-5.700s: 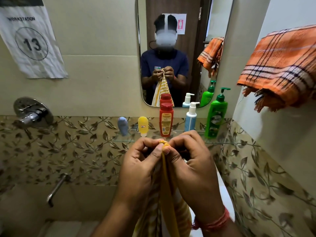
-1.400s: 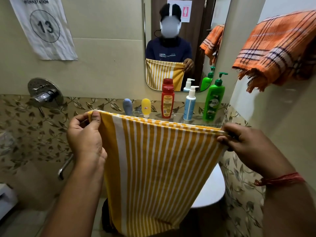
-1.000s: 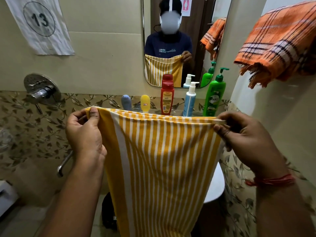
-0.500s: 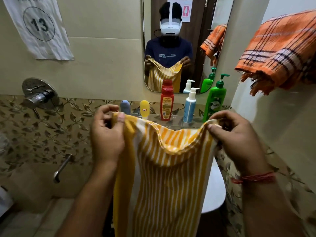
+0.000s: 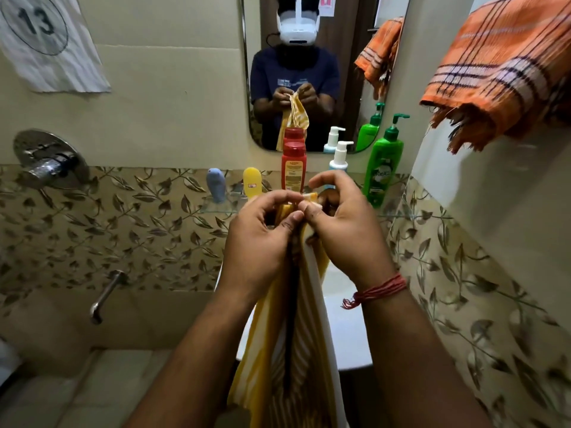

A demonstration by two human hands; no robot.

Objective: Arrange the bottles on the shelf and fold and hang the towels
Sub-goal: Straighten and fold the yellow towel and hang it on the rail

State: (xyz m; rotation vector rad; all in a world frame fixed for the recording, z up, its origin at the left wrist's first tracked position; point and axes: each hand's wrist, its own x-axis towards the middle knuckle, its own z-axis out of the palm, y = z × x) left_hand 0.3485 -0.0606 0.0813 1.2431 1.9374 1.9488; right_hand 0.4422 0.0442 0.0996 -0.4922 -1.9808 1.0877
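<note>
A yellow-and-white striped towel (image 5: pixel 296 359) hangs folded in half lengthwise in front of me. My left hand (image 5: pixel 259 245) and my right hand (image 5: pixel 346 233) meet at its top and pinch the two upper corners together. Behind them a glass shelf (image 5: pixel 216 205) carries a small blue bottle (image 5: pixel 216 185), a small yellow bottle (image 5: pixel 251 182), a red bottle (image 5: pixel 293 168), a white pump bottle (image 5: pixel 340 159) partly hidden by my right hand, and a green pump bottle (image 5: pixel 383 168). An orange plaid towel (image 5: pixel 500 72) hangs high on the right wall.
A mirror (image 5: pixel 309 72) above the shelf reflects me and the towels. A chrome mixer valve (image 5: pixel 49 162) and a spout (image 5: pixel 105 298) stick out of the left wall. A white basin (image 5: pixel 349 329) sits below my hands. A paper sign (image 5: pixel 46 41) marked 13 hangs top left.
My hands, which held the striped towel spread wide, have come together in the middle, so the towel now hangs folded in half. The view has tilted down slightly.
</note>
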